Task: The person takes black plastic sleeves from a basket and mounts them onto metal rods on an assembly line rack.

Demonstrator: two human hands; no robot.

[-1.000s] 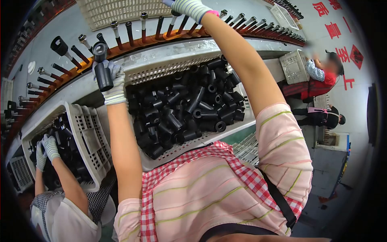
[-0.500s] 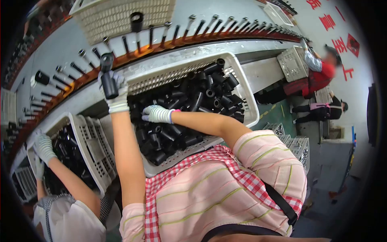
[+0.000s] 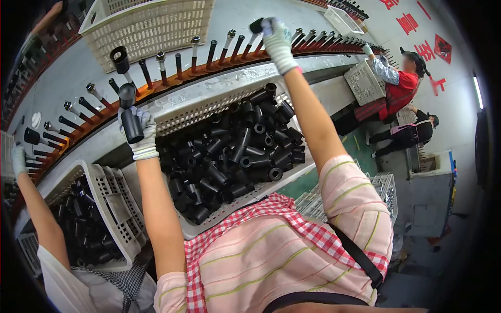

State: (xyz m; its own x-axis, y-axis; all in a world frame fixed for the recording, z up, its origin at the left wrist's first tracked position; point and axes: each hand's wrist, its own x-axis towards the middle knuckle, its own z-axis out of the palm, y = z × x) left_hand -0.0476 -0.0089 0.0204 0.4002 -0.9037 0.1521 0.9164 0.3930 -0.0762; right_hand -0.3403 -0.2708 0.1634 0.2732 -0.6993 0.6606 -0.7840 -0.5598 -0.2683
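Apparently, a black fitting [image 3: 257, 25] was gripped by the right hand [image 3: 278, 43] near the rods [image 3: 228, 43]; a black tube [image 3: 132, 128] was clasped by the left hand [image 3: 147, 133], its fingers partly hidden. If the fitting was tilted, rods could be knocked; through a slackened grasp, the tube could be dropped.

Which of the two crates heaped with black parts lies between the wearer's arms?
The crate just beyond the red-checked apron; the other crate stands to its left, before a white-sleeved co-worker.

Red wall characters [image 3: 407, 22], diamond sign [image 3: 443, 48], lit tube lamp [image 3: 477, 91].
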